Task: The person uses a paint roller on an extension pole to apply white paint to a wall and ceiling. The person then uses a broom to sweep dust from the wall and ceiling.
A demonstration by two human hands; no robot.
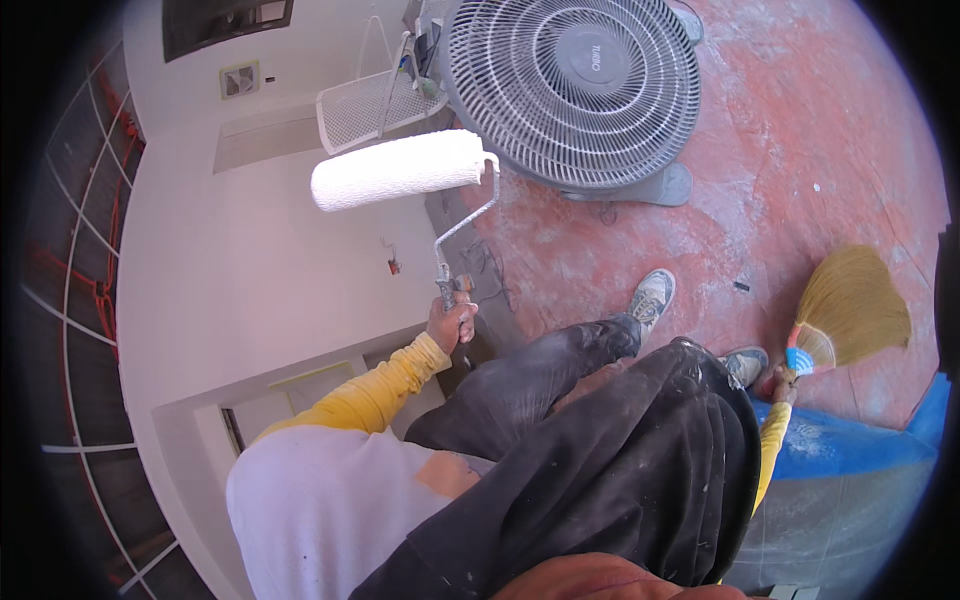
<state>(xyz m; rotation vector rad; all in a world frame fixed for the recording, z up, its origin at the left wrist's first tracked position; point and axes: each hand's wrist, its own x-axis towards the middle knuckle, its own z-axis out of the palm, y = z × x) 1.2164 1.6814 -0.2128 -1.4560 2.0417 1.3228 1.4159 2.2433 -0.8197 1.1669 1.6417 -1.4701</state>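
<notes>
My left hand (452, 322), at the end of a yellow sleeve, grips the handle of a paint roller (397, 171). Its white nap cover is raised in front of the pale wall, on a bent frame spattered with paint. A small, partly hidden item sits close behind the handle; I cannot tell what it is. At the right, my right hand (784, 386) is closed around a straw broom (851, 307) near its blue and red binding. The broom's bristles fan out over the red floor covering. Dark cloth hides most of my right arm.
A large grey floor fan (570, 90) stands ahead, beside a white mesh rack (367, 109). Dusty red sheeting (750, 210) covers the floor; a blue sheet (832, 442) lies at right. The wall (285, 285) has an electrical box (394, 266) with loose wires.
</notes>
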